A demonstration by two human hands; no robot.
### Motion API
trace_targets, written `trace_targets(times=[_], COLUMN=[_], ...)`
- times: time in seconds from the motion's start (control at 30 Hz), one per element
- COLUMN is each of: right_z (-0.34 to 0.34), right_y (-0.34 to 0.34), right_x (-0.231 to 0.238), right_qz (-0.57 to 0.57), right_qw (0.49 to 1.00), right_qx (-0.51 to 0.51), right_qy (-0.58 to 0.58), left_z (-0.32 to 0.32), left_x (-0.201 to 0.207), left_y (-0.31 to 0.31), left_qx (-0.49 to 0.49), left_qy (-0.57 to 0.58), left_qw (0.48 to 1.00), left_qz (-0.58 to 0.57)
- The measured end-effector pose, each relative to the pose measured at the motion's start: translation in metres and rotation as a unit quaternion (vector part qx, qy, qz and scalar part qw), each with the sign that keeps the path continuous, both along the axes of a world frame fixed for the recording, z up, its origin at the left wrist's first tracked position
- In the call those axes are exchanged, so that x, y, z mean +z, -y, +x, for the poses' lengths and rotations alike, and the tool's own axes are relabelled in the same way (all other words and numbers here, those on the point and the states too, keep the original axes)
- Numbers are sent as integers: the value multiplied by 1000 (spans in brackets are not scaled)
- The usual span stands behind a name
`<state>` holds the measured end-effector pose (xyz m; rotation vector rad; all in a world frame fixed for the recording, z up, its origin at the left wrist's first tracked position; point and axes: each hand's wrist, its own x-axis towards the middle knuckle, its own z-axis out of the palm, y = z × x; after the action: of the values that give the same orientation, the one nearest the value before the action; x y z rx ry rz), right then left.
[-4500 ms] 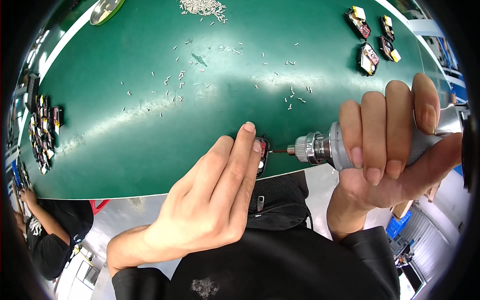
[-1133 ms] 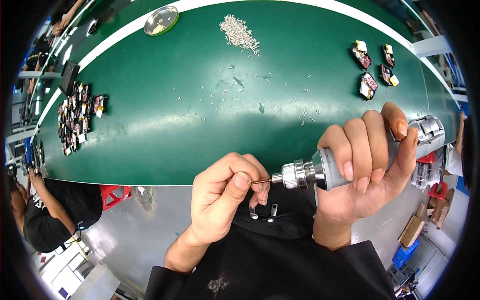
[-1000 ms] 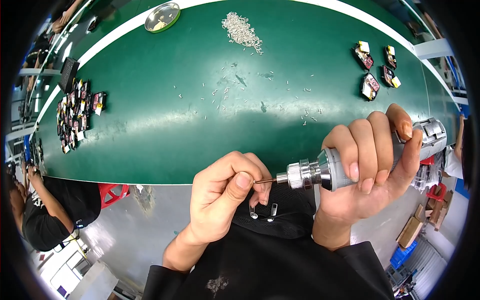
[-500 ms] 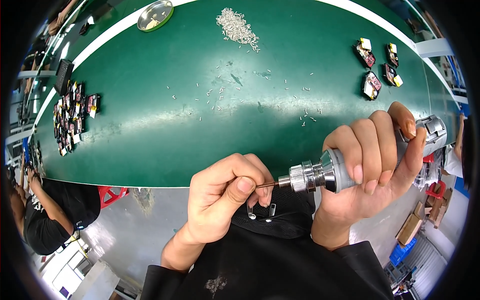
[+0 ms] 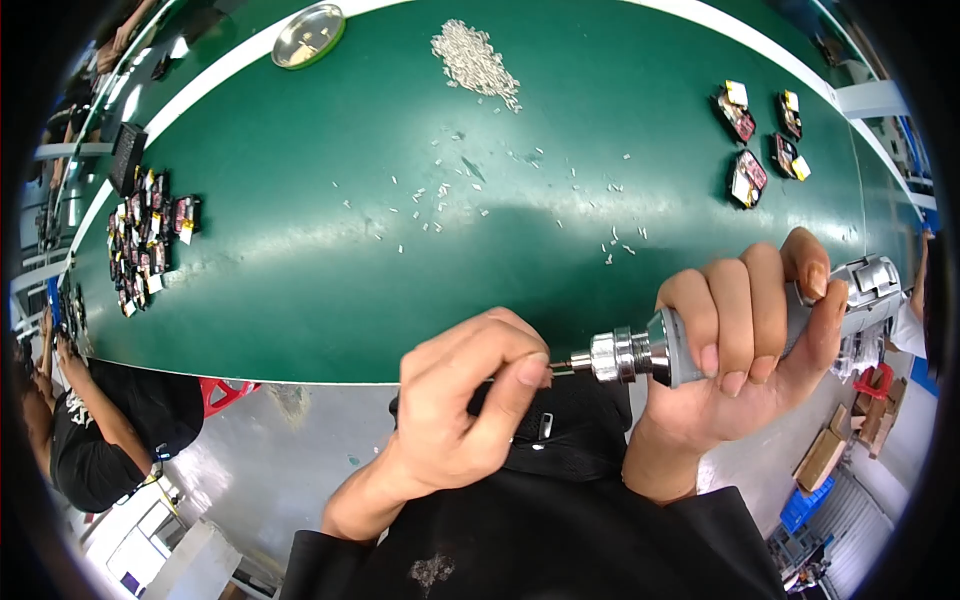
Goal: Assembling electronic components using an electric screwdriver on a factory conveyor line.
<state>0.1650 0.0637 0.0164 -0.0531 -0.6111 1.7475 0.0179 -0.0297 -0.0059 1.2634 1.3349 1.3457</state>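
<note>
My right hand [image 5: 735, 350] is wrapped round the grey barrel of a power screwdriver [image 5: 688, 345], held sideways above the table's near edge. Its silver chuck [image 5: 618, 357] points left, and a thin bit [image 5: 572, 366] sticks out of it. With thumb and forefinger, my left hand [image 5: 470, 400] pinches the end of that bit. The fingertips cover the tip, so whether a small part sits there is hidden. Beyond both hands, small silver pins or screws [image 5: 440, 195] lie scattered on the green table [image 5: 300, 290].
A dense heap of the same small metal pieces [image 5: 470, 60] lies at the far middle, beside a round dish [image 5: 308, 36]. Many black-cased units [image 5: 145, 235] cluster at the left; several similar ones [image 5: 748, 180] lie far right. Another person [image 5: 120, 430] sits at the left.
My left hand has moved right along the bit, closer to the chuck, and less of the bit shows. The screwdriver has shifted slightly right, still in my right hand.
</note>
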Motion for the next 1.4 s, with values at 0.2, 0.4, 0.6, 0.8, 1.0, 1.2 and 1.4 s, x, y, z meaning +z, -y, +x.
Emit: trace_targets(times=[0.2,0.4,0.6,0.8,1.0,1.2,1.4], right_z=[2,3,-4,-7,-3,-2,1], right_y=[1,15,21,15,18,17,13], right_x=[-5,-30,-26,-23,-22,-29,-46], right_qz=[-132,-172,-171,-175,-178,-154,-128], right_qw=[987,979,982,981,981,986,990], right_qx=[-93,-100,16,21,32,26,44], right_qy=[-18,38,79,82,67,60,45], left_z=[-41,-230,-452,-501,-482,-299,-116], left_x=[13,37,13,-19,1,25,38], left_y=[-26,-112,-174,-210,-187,-145,-57], left_qx=[-8,244,336,314,316,121,-93], left_qy=[-186,-531,-651,-653,-611,-506,-515], left_qw=[977,811,669,668,718,854,842], left_qz=[100,25,-123,-167,-105,11,130])
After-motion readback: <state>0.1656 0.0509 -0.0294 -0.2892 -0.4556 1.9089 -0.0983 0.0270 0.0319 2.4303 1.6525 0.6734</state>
